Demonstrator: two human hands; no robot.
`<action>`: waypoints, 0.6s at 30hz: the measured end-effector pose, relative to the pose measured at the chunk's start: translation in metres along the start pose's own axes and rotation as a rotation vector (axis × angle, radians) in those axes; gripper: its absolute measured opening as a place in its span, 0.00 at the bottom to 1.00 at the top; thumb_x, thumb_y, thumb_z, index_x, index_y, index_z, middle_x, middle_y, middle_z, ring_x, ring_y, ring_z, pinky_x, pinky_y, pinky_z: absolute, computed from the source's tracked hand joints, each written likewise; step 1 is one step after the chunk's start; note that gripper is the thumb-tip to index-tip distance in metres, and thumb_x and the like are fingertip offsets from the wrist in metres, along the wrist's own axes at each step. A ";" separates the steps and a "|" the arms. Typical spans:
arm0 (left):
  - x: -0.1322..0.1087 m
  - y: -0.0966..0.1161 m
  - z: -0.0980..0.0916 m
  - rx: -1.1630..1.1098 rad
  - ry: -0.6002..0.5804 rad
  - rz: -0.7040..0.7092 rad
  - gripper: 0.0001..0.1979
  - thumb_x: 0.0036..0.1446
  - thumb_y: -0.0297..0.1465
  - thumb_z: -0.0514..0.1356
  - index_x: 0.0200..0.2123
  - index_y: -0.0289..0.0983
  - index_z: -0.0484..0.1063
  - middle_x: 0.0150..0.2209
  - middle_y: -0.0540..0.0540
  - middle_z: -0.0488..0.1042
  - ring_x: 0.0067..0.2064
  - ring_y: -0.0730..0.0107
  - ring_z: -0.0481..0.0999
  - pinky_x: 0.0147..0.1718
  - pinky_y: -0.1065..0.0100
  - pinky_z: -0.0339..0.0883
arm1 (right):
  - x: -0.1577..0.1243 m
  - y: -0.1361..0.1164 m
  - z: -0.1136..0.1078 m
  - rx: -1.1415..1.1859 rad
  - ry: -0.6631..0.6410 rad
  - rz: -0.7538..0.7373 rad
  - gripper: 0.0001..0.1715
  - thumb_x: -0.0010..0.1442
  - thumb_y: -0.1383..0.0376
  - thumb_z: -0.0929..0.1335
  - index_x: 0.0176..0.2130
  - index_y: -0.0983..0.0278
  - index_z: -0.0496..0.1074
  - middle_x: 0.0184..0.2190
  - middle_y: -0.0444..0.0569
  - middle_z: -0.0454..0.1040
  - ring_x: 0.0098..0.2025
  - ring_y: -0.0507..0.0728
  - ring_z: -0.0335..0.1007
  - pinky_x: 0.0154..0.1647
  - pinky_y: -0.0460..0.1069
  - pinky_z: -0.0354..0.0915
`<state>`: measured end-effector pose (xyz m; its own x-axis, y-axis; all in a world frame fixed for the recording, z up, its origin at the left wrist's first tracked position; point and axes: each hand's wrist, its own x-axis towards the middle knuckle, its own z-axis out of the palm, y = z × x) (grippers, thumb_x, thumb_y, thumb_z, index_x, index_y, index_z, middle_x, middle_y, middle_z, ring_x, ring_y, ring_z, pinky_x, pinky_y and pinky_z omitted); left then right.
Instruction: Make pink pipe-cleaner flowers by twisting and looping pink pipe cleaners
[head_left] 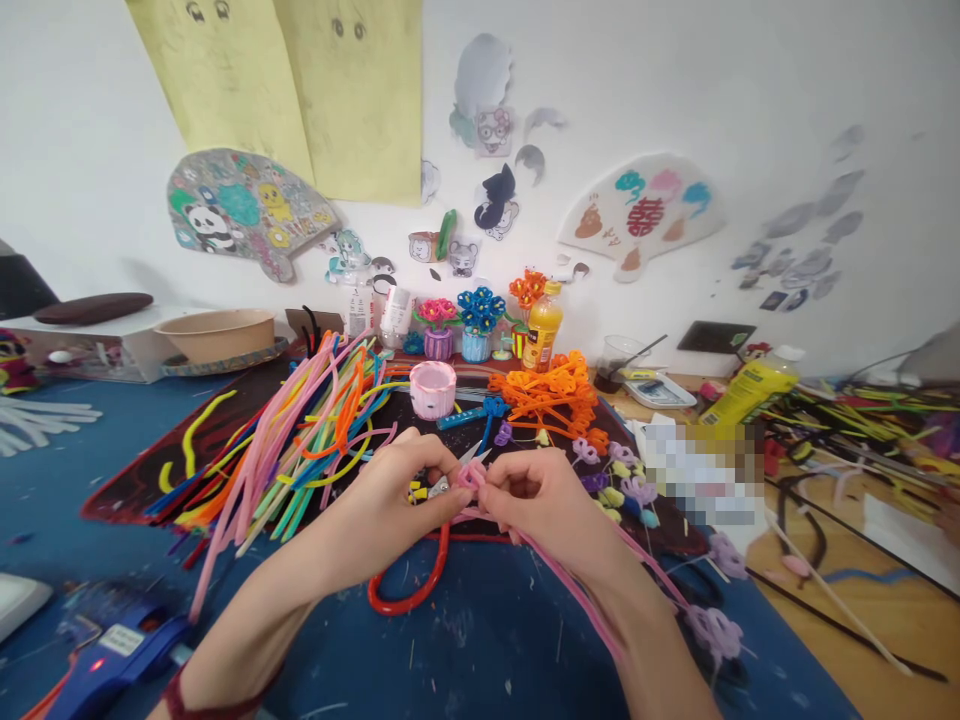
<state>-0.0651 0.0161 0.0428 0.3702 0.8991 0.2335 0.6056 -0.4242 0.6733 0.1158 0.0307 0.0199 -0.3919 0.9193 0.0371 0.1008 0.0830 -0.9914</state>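
- Bare forearms (pixel 285 590) reach in over a blue desk (pixel 465 660), a dark red band around the left wrist
- Fingertips of the left grip (pixel 420 475) pinch one side of a small cluster of pink loops (pixel 472 474), raised above the desk at the center of the scene
- Opposite, the right grip (pixel 529 490) pinches the other side of the same loops, its fingers bent and close to those of the left
- Pink strands (pixel 574 590) run beneath the right wrist, while pointed metal blades (pixel 474 453) show just behind the loops
- Below the left hand, a red loop-shaped handle (pixel 409 600) rests on the desk
- At lower left, a blue glue gun (pixel 112 650) glows with a small red light
- Beyond the hands, a pink pot (pixel 433 390) stands between a heap of colorful fuzzy sticks (pixel 270 430) and a pile of orange flowers (pixel 551 395)
- Lilac flowers (pixel 712 630) lie scattered to the right of the right forearm
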 end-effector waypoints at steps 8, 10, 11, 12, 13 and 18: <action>0.001 -0.003 0.005 -0.018 -0.047 -0.014 0.09 0.59 0.35 0.57 0.30 0.38 0.71 0.32 0.49 0.70 0.36 0.68 0.67 0.35 0.68 0.61 | -0.001 0.000 -0.003 0.007 -0.040 0.021 0.08 0.51 0.68 0.68 0.22 0.66 0.71 0.14 0.39 0.65 0.16 0.47 0.59 0.16 0.42 0.56; 0.002 -0.003 0.005 -0.015 -0.054 -0.024 0.09 0.59 0.36 0.56 0.31 0.38 0.71 0.32 0.49 0.70 0.36 0.68 0.67 0.35 0.68 0.60 | -0.001 0.000 -0.004 0.004 -0.041 0.029 0.09 0.51 0.68 0.68 0.21 0.66 0.70 0.14 0.39 0.65 0.16 0.47 0.59 0.17 0.42 0.56; 0.002 -0.002 0.005 -0.015 -0.055 -0.027 0.09 0.59 0.36 0.56 0.31 0.38 0.71 0.32 0.49 0.71 0.36 0.68 0.67 0.35 0.68 0.60 | -0.001 0.000 -0.005 -0.004 -0.038 0.028 0.09 0.51 0.68 0.67 0.21 0.66 0.70 0.14 0.39 0.65 0.16 0.47 0.60 0.17 0.43 0.56; 0.002 -0.002 0.005 -0.015 -0.052 -0.028 0.09 0.59 0.37 0.56 0.32 0.38 0.71 0.33 0.50 0.71 0.36 0.68 0.67 0.35 0.67 0.60 | -0.001 0.000 -0.005 -0.014 -0.036 0.026 0.09 0.51 0.68 0.67 0.21 0.66 0.70 0.14 0.39 0.64 0.16 0.47 0.59 0.17 0.43 0.56; 0.002 -0.001 0.004 -0.017 -0.050 -0.027 0.10 0.60 0.37 0.56 0.32 0.38 0.72 0.33 0.50 0.71 0.36 0.68 0.67 0.36 0.67 0.60 | -0.001 -0.001 -0.005 -0.025 -0.033 0.025 0.09 0.51 0.68 0.67 0.20 0.66 0.69 0.14 0.39 0.64 0.16 0.47 0.59 0.17 0.43 0.56; 0.003 0.002 0.004 -0.001 -0.018 -0.040 0.11 0.59 0.38 0.57 0.30 0.38 0.71 0.31 0.50 0.72 0.37 0.67 0.68 0.37 0.65 0.58 | -0.001 -0.002 -0.006 -0.026 -0.029 0.030 0.09 0.50 0.68 0.66 0.20 0.66 0.68 0.14 0.39 0.61 0.17 0.47 0.57 0.18 0.43 0.54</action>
<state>-0.0600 0.0174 0.0420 0.3584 0.9132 0.1940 0.6191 -0.3880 0.6828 0.1211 0.0315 0.0229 -0.4150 0.9098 0.0031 0.1368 0.0658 -0.9884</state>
